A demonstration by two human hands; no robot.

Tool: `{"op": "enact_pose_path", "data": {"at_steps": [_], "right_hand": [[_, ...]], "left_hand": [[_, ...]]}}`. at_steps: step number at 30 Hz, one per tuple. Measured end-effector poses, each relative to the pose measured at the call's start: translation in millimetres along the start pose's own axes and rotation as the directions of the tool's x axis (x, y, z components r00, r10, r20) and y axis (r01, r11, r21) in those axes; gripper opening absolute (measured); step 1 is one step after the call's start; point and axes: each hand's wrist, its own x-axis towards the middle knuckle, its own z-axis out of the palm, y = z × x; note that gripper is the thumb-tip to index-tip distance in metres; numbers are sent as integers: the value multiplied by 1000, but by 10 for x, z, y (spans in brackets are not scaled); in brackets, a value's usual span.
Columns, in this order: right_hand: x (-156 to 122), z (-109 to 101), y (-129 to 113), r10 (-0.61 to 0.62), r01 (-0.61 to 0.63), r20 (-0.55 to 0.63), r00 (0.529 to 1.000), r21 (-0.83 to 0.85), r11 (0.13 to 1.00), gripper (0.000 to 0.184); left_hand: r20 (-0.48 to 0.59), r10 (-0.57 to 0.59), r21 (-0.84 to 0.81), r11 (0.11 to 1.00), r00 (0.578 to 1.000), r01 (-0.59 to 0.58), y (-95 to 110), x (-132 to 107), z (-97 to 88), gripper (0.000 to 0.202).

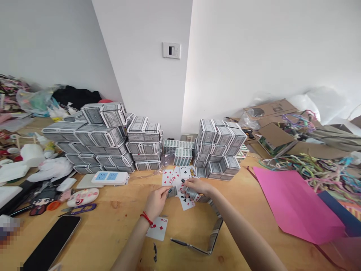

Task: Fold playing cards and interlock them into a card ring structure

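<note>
Near the middle of the table, my left hand (155, 203), with a red cord on its wrist, pinches a small folded playing card (171, 192) with a grey patterned back. Just right of it, my right hand (199, 186) has its fingers closed on one end of a chain of folded playing cards (216, 229), which curves down the table. The exact grip is partly hidden. Loose playing cards (168, 177) lie face up beyond both hands, and a few are under them. A three of diamonds (159, 229) lies beside my left wrist.
Stacked grey card boxes (96, 137) stand at the left, with more box stacks (220, 146) at the right. A power strip (110, 177), scissors (81, 209) and a black phone (52, 244) lie left. Pink paper (296, 207) and tangled cords (313, 180) lie right.
</note>
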Motion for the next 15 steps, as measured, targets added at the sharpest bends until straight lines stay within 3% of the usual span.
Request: {"op": "enact_pose_path", "data": {"at_steps": [7,15], "right_hand": [[-15,31,-64,61,-64,-29,998,-147,987,41],[-4,80,-81,35,-48,-45,998,-322,946,47]], "left_hand": [[-84,28,50,998,996,-24,56,16,42,31],[-167,52,-53,997,985,-61,82,46,141,30]]}}
